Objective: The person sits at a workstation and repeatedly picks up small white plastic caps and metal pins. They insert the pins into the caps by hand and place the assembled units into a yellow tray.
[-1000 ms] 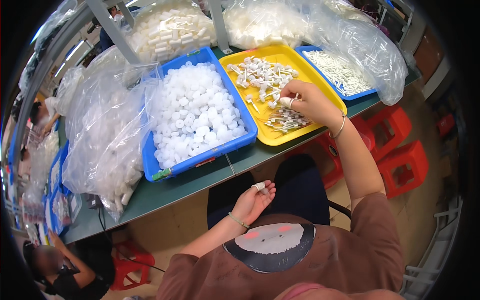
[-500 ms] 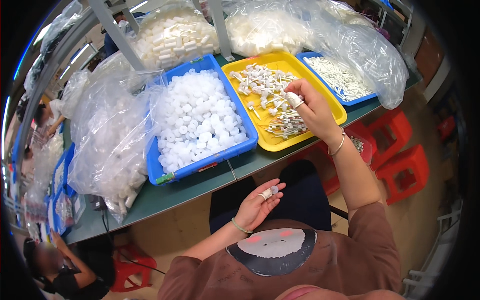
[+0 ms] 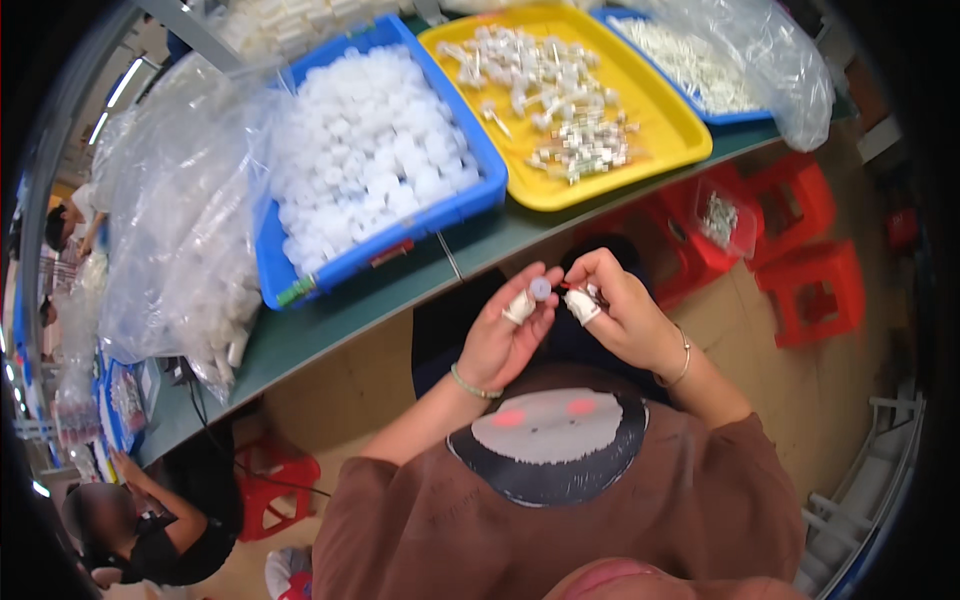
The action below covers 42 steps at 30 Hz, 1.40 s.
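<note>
My left hand [image 3: 505, 340] is closed, pinching a small translucent white round cap [image 3: 540, 289] between thumb and fingers. White tape is wound round its thumb. Close beside it, my right hand [image 3: 625, 320] is closed too, its taped thumb against the fingers. A small red tip [image 3: 566, 286] shows at those fingertips; the rest of that piece is hidden. Both hands are in front of my body, below the table edge. Beyond them stand a blue tray [image 3: 400, 246] heaped with similar white caps and a yellow tray [image 3: 655, 110] of small white-headed pins.
A second blue tray [image 3: 745, 117] of short white rods stands at right, partly under a clear plastic bag [image 3: 790, 70]. Bagged white parts [image 3: 180, 210] lie at left. Red stools [image 3: 815, 295] and a tub of small parts [image 3: 722, 218] are at right. A person [image 3: 165, 515] sits at lower left.
My right hand has come from over the yellow tray down beside my left hand, now with a red-tipped piece. My left hand has risen slightly. The view has shifted, so the trays appear higher.
</note>
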Tool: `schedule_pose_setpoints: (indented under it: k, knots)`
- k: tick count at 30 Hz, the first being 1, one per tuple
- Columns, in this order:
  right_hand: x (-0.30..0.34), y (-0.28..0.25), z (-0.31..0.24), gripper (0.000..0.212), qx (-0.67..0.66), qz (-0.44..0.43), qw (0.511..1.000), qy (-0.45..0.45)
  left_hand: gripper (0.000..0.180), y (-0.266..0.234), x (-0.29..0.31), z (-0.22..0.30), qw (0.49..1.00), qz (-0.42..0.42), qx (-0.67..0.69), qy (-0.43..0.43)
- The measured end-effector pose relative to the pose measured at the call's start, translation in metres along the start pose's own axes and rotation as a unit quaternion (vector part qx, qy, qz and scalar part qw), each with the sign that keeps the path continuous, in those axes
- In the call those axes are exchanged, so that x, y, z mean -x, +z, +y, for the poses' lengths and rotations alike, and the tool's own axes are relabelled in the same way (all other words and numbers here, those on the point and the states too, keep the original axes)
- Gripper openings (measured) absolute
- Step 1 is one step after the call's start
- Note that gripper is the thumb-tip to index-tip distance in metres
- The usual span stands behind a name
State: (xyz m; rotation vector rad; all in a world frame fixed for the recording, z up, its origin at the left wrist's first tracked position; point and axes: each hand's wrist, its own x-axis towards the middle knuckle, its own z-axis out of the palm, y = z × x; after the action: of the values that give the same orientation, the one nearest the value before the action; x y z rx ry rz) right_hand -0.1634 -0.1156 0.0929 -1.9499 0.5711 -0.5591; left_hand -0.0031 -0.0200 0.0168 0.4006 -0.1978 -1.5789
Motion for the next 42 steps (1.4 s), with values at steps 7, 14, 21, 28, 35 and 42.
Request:
schedule_pose_setpoints:
  k: [7, 14, 21, 28, 35, 42]
  knots:
    - [0.001, 0.014, 0.004, 0.017, 0.023, 0.023, 0.998, -0.058, 0.037, -0.004, 0.003, 0.001, 0.999, -0.030, 0.021, 0.019]
    - [0.004, 0.019, 0.006, 0.012, 0.009, 0.036, 0.999, 0.016, 0.035, 0.000, 0.004, 0.005, 0.999, -0.001, -0.036, 0.020]
    - [0.006, 0.023, 0.013, 0.017, 0.051, 0.064, 0.997, -0.008, 0.039, -0.003, 0.004, 0.002, 0.998, 0.014, -0.051, 0.036]
    - [0.005, 0.025, 0.009, 0.012, -0.055, 0.046, 0.997, 0.030, 0.040, -0.002, 0.005, 0.001, 0.997, 0.013, -0.075, 0.032]
    - [0.005, 0.030, 0.016, 0.013, -0.013, 0.074, 0.997, 0.011, 0.036, 0.002, 0.006, 0.002, 0.996, 0.028, -0.078, 0.026]
    - [0.005, 0.029, 0.016, 0.014, 0.043, 0.084, 0.996, 0.002, 0.034, -0.003, 0.003, 0.002, 0.995, 0.034, -0.089, 0.020]
